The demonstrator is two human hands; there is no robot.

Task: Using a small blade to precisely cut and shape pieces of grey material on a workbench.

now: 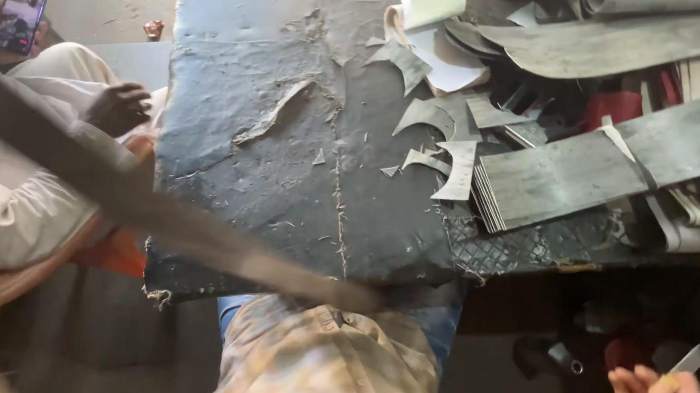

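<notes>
Right hand [645, 381], below the bench's [287, 225] near right corner, pinches a blade [688, 359], best kept angled away; left hand unseen.

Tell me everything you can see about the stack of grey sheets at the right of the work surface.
The stack of grey sheets lies flat on the worn dark work surface, tilted slightly. The sheets are thin, long rectangles, dull grey and streaked, like leather or board. Their layered edges show at the left end. A pale strip crosses it. Curved grey offcuts lie beside it. No hand touches it.
</notes>
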